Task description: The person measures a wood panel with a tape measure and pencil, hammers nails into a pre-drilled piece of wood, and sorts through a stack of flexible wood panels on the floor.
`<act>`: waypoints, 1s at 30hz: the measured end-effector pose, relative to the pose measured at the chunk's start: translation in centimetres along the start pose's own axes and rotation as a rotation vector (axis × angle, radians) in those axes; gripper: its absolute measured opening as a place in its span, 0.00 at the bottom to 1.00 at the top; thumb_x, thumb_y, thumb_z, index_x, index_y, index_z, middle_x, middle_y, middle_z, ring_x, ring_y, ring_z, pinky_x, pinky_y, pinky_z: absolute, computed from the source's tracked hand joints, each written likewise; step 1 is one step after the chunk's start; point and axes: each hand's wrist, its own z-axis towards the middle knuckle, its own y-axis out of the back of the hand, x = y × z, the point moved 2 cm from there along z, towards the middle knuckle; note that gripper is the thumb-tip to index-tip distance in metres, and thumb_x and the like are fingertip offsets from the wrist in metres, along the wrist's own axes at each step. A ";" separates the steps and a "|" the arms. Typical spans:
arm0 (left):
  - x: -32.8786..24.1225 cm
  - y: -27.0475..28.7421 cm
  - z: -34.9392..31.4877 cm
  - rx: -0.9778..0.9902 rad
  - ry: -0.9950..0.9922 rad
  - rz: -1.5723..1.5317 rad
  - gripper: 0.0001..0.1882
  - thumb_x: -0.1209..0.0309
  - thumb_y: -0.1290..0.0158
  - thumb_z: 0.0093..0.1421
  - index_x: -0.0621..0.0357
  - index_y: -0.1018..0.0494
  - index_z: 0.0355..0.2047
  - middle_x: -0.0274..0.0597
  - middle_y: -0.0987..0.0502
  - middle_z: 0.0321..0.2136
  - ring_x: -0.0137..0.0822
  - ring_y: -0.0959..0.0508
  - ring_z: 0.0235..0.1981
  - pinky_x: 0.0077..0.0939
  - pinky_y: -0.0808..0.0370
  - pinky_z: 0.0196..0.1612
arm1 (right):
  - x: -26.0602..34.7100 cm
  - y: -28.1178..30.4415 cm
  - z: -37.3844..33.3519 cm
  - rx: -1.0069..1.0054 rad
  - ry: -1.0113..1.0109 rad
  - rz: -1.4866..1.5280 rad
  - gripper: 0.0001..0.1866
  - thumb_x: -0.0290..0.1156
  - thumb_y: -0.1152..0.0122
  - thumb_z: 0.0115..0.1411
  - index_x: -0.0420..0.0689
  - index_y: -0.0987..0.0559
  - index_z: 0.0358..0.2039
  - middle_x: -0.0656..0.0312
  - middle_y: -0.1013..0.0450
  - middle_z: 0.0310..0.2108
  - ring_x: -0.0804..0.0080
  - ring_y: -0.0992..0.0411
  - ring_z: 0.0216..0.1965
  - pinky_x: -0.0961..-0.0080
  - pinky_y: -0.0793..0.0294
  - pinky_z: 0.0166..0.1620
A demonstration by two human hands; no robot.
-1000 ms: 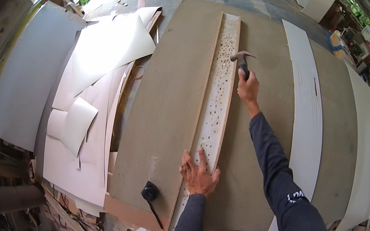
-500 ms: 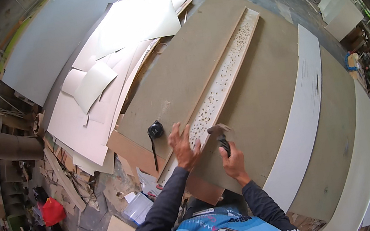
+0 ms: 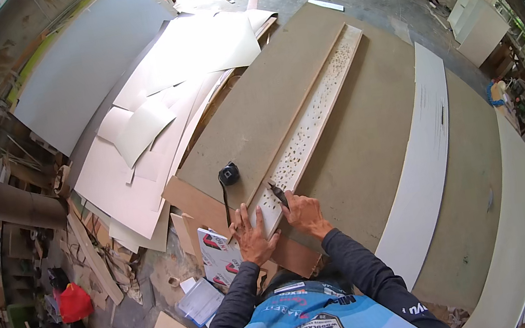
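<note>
Left hand point(image 3: 255, 239) – grip spread, nothing held. Fingers lie on the near end of the channel. Best placed flat, thumb tucked in, pressing the piece steady against a bounce.

Right hand point(image 3: 306, 214) – grip closed round the handle of the hammer point(image 3: 279, 194). Head over the channel, just beyond the left fingers; which face points down, cannot tell. Advisable: short, light strokes, wrist loose, head square to the work, and a wider gap to those fingertips.

Channel point(image 3: 307, 126), one – long, shallow, pale floor between low brown sides; runs from the hands away to the upper right. Dark specks along its floor, holes or loose bits, cannot tell. Blows would seem safest well inside the thin sides, with the length lying fully supported.

Tape measure point(image 3: 228, 174), black – left of the channel, apart from it, out of the hammer's way.

Board point(image 3: 367, 133), large, grey-brown – beneath channel and tape measure; a firm backing, by its look.

White strip point(image 3: 425, 131) – on the right, well apart.
</note>
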 end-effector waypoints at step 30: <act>-1.3 2.0 -1.6 -0.508 0.043 -0.530 0.24 0.69 0.55 0.57 0.67 0.35 0.53 0.55 0.35 0.53 0.49 0.38 0.56 0.42 0.47 0.60 | -1.2 3.6 -12.8 -0.411 -0.318 0.190 0.17 0.39 0.49 0.58 0.39 0.27 0.40 0.47 0.29 0.35 0.50 0.30 0.39 0.59 0.31 0.43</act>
